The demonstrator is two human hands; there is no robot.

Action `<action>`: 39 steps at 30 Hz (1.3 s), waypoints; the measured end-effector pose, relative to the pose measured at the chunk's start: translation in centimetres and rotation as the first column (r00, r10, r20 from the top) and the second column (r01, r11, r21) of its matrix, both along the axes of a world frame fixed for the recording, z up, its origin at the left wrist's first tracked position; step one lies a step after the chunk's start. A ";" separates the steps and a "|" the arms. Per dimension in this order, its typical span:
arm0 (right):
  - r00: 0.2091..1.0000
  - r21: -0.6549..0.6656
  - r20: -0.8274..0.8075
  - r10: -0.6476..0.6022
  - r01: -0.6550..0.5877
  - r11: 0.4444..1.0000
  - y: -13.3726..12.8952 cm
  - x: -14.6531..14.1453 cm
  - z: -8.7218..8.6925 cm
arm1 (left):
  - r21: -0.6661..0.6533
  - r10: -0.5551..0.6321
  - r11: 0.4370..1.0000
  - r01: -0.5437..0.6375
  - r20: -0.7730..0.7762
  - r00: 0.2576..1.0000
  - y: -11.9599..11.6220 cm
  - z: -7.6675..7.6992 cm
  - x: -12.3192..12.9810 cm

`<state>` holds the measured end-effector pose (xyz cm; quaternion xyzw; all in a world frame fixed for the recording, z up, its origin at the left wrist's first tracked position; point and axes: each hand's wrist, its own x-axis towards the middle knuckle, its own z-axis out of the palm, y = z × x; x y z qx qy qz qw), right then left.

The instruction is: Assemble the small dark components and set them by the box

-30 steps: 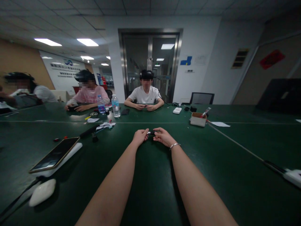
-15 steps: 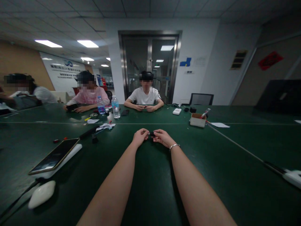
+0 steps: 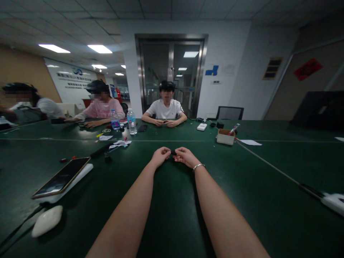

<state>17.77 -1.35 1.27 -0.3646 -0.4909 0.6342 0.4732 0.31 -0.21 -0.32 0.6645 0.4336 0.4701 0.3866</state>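
A small dark object [image 3: 173,152] is held between my two hands above the green table [image 3: 177,200]. My left hand [image 3: 161,156] pinches its left end between thumb and fingers. On its right end, my right hand [image 3: 185,157] is closed in a similar pinch, with a silver bracelet [image 3: 199,167] at the wrist. The object is mostly covered by the fingertips, so its exact shape is hard to tell.
At left lie a phone [image 3: 63,177] on a white item and a white mouse-like object [image 3: 47,221]. Beyond are two bottles [image 3: 131,122], crumpled paper [image 3: 120,143] and a small box [image 3: 225,137]. Three people sit across the table.
My hands stay nearly in place around the dark object. At the far left, the person in pink has moved a hand holding a dark item leftward.
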 end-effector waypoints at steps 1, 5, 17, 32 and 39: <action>1.000 0.003 0.003 0.001 -0.001 1.000 0.0 0.0 0.0 | -0.004 0.005 1.000 -0.005 0.002 1.000 0.1 -0.1 0.0; 1.000 0.019 0.012 -0.003 0.003 1.000 -0.2 0.0 0.1 | -0.019 0.016 1.000 -0.017 -0.022 1.000 0.4 -0.3 -0.1; 0.999 0.057 -0.002 0.037 -0.037 0.998 -0.2 0.1 -0.1 | -0.019 0.113 0.993 -0.116 -0.105 0.988 0.1 0.0 0.2; 1.000 0.030 0.000 0.011 -0.011 0.999 -0.2 0.1 0.0 | -0.110 -0.002 0.994 0.016 0.127 0.992 -0.3 0.7 0.2; 1.000 0.026 0.001 -0.006 0.006 1.000 -0.2 0.0 0.0 | -0.126 0.019 0.992 0.004 0.180 0.983 -0.3 0.6 0.1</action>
